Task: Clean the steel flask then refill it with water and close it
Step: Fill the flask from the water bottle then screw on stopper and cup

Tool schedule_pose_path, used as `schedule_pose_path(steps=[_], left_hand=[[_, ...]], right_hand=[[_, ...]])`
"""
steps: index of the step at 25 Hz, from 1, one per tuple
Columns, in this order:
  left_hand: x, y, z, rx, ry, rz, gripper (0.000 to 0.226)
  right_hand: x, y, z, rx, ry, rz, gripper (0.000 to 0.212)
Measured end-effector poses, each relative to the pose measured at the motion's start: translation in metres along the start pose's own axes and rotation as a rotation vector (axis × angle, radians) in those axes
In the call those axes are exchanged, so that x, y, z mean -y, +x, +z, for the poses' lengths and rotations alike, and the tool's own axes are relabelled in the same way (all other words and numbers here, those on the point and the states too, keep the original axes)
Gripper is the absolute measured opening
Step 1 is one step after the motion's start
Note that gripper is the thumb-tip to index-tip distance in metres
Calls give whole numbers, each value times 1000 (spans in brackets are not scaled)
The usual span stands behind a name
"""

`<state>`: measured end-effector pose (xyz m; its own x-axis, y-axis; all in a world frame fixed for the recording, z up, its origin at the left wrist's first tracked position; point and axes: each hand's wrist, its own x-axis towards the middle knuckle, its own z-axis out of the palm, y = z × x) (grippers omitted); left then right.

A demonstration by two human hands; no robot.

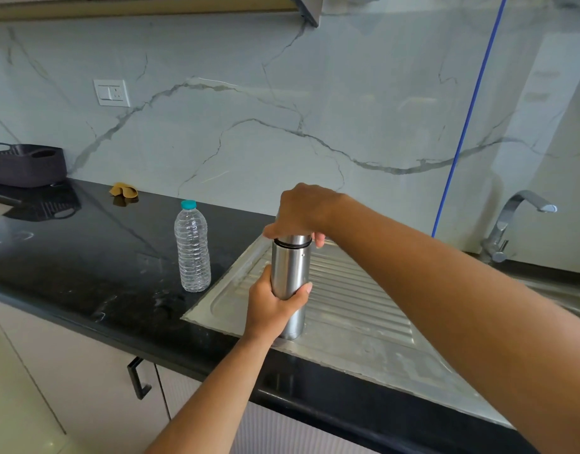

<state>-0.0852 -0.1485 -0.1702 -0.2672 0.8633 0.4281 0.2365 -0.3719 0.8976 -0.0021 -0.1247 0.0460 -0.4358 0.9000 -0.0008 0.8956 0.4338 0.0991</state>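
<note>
One steel flask [289,273] stands upright on the ribbed drainboard [354,309]. The left hand [272,306] grips its lower body, fingers wrapped round it. The right hand [303,211] covers the top, fingers curled over the cap. One plastic bottle [192,249] with a teal cap stands just left of the drainboard on the black counter [85,257]. Farther back lie one tan cloth [123,190], one dark basket [26,165] and, far right, one tap [511,221].

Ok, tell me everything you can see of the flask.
The flask is a slim brushed-steel cylinder with a black ring near its top. It stands upright on the ribbed drainboard. The left hand grips its lower body; the right hand grips its top, hiding the cap. Its contents cannot be seen.
</note>
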Motion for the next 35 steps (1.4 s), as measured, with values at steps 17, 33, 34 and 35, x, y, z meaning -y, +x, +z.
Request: schedule_pose_path(steps=[17, 33, 34, 35], left_hand=[[-1, -2, 0, 5, -1, -13, 52], [0, -1, 0, 0, 32, -2, 53], [0, -2, 1, -2, 37, -4, 53], [-1, -2, 1, -2, 39, -7, 53]], right_hand=[[6, -6, -13, 181, 156, 60, 54], [0, -6, -20, 90, 43, -2, 43], [2, -8, -14, 24, 11, 24, 53], [4, -9, -7, -21, -29, 65, 64]])
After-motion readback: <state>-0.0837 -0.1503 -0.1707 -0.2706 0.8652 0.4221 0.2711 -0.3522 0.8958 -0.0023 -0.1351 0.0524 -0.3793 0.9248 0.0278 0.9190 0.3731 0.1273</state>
